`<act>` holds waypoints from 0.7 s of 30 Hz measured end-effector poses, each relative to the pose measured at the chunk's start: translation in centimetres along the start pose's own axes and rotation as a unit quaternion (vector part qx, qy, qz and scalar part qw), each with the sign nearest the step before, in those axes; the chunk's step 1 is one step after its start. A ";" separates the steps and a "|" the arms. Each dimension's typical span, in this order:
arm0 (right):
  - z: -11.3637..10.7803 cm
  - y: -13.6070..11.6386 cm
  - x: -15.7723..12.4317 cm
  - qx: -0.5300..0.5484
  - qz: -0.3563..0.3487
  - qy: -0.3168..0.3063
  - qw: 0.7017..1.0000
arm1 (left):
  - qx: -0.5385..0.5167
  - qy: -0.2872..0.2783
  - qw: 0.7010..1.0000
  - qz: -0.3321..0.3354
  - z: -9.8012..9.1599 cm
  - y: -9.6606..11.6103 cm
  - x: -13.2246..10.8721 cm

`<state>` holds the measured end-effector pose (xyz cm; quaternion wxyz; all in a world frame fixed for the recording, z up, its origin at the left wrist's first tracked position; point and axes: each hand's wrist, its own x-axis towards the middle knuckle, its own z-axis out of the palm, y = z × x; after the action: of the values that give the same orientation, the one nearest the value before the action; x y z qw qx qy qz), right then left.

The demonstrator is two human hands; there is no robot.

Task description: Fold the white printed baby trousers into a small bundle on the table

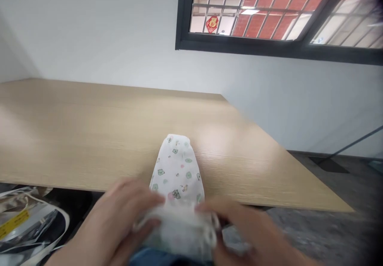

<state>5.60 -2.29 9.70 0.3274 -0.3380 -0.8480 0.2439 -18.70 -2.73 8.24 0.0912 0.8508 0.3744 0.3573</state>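
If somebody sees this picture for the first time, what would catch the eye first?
The white printed cloth lies at the near edge of the wooden table, with the left hand and right hand gripping its blurred near end. Next comes the barred window at upper right, with a red ornament behind it.

Head camera looks down, close above table (89, 138).

Soft, matt white cloth (178, 170) with a small printed pattern in green and pink. Pale wood-grain table top (89, 130), smooth, with a faint sheen. Crinkled, glossy silvery plastic bag (24, 218); dark, matt metal window frame (269, 46).
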 end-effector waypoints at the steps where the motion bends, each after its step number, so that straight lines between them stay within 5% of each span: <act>1: -0.4 0.9 1.4 -0.004 0.026 0.026 0.999 | 0.013 -0.007 0.999 -0.045 -0.1 -0.5 1.9; 4: -1.8 4.9 6.5 0.029 0.086 0.087 0.992 | 0.054 -0.033 0.990 -0.130 0.6 -3.4 8.6; 7: -2.2 9.6 10.9 0.093 0.171 0.083 0.977 | 0.099 -0.077 0.979 -0.161 2.9 -7.8 13.8; 12: -1.0 13.9 13.2 -0.043 0.261 0.023 0.964 | 0.113 -0.115 0.968 -0.190 7.1 -12.4 15.5; 14: -0.4 13.5 12.4 -0.112 0.198 0.066 0.972 | 0.117 -0.088 0.971 -0.187 7.5 -12.1 14.5; 17: 0.7 11.4 10.3 -0.206 -0.005 0.105 0.973 | 0.106 -0.054 0.983 -0.143 7.0 -9.9 12.4; 19: 1.9 9.6 8.5 -0.228 -0.103 0.025 0.968 | 0.022 -0.112 0.990 -0.079 6.5 -8.3 10.9; 21: 3.5 7.9 6.7 -0.235 -0.116 -0.068 0.963 | -0.086 -0.218 0.972 -0.003 6.4 -7.4 9.8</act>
<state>2.65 7.11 4.98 0.2063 -0.2878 -0.9350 0.0201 -14.07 10.04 5.74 0.2449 0.8958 0.3161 0.1938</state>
